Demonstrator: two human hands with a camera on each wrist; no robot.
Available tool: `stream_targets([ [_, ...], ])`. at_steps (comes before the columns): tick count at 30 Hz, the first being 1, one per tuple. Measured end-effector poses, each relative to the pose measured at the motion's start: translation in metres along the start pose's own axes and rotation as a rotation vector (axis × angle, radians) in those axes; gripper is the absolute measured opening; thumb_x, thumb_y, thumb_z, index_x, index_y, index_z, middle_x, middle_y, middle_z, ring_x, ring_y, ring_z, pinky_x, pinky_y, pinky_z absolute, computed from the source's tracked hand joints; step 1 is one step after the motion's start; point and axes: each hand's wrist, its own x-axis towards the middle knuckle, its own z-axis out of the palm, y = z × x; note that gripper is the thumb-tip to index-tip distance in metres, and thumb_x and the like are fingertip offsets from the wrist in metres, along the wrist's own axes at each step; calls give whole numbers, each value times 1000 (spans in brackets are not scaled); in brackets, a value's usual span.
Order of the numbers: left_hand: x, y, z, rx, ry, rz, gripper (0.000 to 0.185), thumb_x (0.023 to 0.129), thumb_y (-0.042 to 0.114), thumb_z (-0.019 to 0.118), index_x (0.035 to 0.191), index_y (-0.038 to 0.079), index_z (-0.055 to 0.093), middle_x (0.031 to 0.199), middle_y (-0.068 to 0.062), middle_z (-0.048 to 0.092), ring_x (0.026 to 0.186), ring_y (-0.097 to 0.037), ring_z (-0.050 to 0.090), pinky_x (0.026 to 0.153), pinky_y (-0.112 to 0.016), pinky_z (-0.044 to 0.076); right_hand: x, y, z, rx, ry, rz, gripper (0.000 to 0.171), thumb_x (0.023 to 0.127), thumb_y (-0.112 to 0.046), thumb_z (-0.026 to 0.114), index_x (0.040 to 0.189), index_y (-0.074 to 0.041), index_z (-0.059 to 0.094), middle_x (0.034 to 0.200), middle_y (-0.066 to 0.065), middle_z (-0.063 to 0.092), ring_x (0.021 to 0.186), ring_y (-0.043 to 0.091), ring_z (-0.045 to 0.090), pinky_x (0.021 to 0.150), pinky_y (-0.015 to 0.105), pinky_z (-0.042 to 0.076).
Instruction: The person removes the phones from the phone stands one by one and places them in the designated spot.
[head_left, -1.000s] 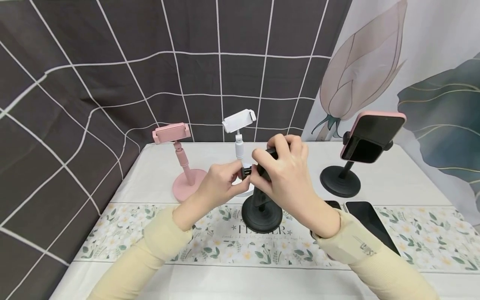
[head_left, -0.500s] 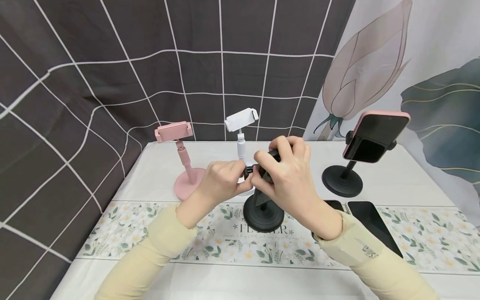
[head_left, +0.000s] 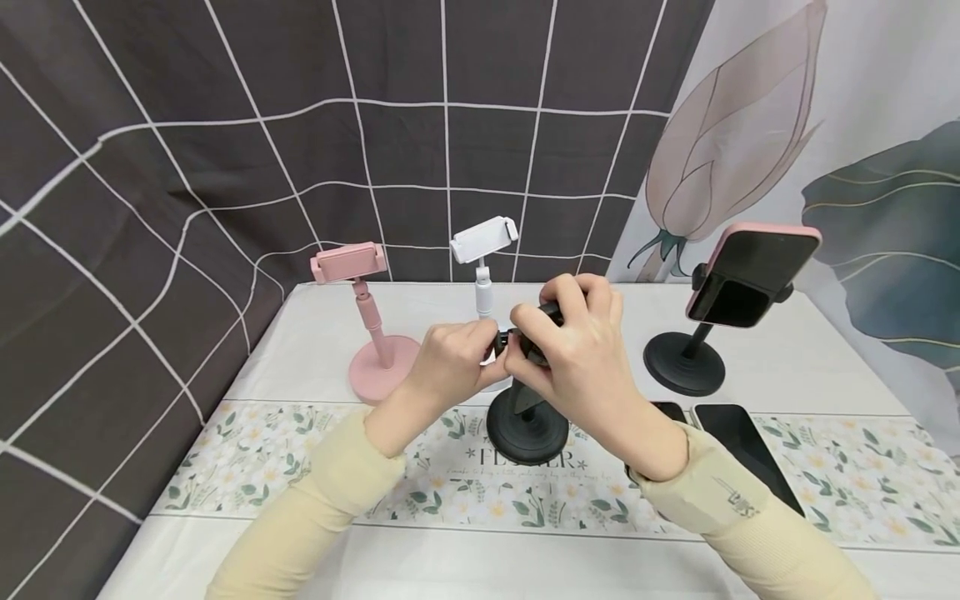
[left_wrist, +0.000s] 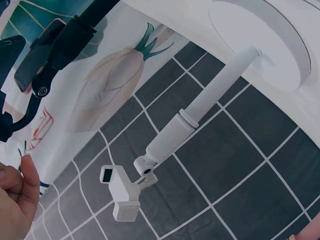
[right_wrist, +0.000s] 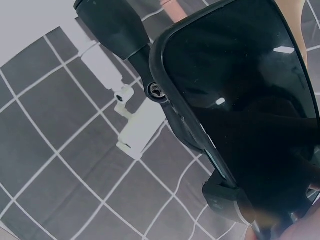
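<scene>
Steadying the clamp head of the black phone stand [head_left: 525, 417] in a curled right hand [head_left: 577, 358], the person lets the left hand [head_left: 450, 362] pinch the small knob just beside that grip, the stand's base resting below on the tabletop [head_left: 787, 350].

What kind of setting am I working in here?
Probably a staged tabletop demo corner: a table under a floral runner, hung grid and flower backdrop cloths, and several phone stands set out in a row.

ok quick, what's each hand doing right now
Left hand: pinching the knob on the black stand.
Right hand: gripping the phone in that stand's clamp.
</scene>
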Motion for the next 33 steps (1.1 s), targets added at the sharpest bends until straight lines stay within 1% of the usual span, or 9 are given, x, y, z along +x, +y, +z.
stream_targets([
  [3,1,0,1,-1,-5,5,37,98,27,35,67,7,42,50,2,41,38,-8,35,36,-20,27,-1,1,-1,-3,4,-8,6,74,-10,58,80,-10,57,88,16,50,87,39,40,70,55,33],
  [5,2,0,1,-3,-19,7,34,96,26,41,68,7,42,50,2,43,38,-8,36,36,-20,27,-1,1,0,1,11,-13,5,74,-10,58,79,-10,57,88,16,50,87,39,40,70,55,33],
  [10,3,-1,0,-18,-56,5,24,78,14,65,68,8,43,51,2,44,38,-9,36,36,-21,28,-2,2,1,25,31,-24,8,72,-9,58,79,-10,57,86,16,49,87,39,40,69,54,33],
  [12,4,-1,0,-22,-61,2,26,71,12,69,67,8,44,51,2,45,38,-9,37,36,-21,29,-2,3,0,34,32,-32,9,71,-8,59,80,-9,57,86,15,49,87,39,40,70,54,34],
  [14,4,0,0,-25,-62,-2,26,69,11,70,67,7,44,51,2,45,39,-9,37,37,-21,29,-3,3,1,44,36,-41,11,70,-6,59,81,-9,57,85,15,49,87,38,40,69,54,34],
  [19,5,2,1,-25,-59,-24,25,70,13,69,66,8,45,52,2,46,40,-10,39,38,-20,30,-3,6,0,71,51,-61,10,71,-8,58,81,-8,57,82,14,49,85,37,41,69,52,34],
  [24,4,2,1,-31,-61,-56,26,77,18,67,67,8,45,53,2,45,42,-9,39,39,-20,30,-3,9,0,84,71,-92,10,76,-12,54,83,-6,58,81,13,50,84,37,42,69,51,35],
  [29,4,5,3,-113,-93,-128,25,80,18,65,67,9,46,53,1,46,44,-8,38,41,-19,28,-6,13,0,129,89,-111,12,81,-15,51,82,-5,57,81,13,50,83,37,41,72,50,35],
  [33,3,8,3,-172,-125,-198,25,81,19,64,66,9,47,53,0,46,45,-7,35,43,-17,25,-9,17,0,194,115,-121,10,81,-13,52,81,-4,57,80,13,50,83,36,40,74,48,35],
])
